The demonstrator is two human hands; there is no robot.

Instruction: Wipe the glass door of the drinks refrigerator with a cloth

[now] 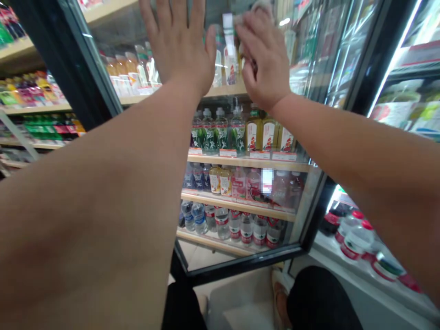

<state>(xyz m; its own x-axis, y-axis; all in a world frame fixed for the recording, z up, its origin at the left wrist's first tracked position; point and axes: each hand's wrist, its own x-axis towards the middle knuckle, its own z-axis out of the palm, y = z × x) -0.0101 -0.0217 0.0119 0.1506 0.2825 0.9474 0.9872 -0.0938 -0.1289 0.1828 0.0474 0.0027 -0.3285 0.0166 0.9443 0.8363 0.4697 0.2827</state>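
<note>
A dark-framed glass door (240, 266) stands open before me, with bottles showing through or mirrored in its pane. Flat against the upper glass lies my left hand (180, 50), fingers spread and holding nothing. To the right of it, my right hand (266, 59) is curled against the same pane. A pale cloth (263, 6) is bunched under its fingers and pokes out above them; most of it is hidden by the hand. Between the two hands a small white strip (228, 34) shows on or behind the glass.
Rows of drink bottles (237, 130) appear in the pane. At the right, a lit cooler holds large bottles (357, 238) on a low shelf. Further drinks (30, 94) line shelves at the left. My knees (321, 298) are close below the door's bottom edge.
</note>
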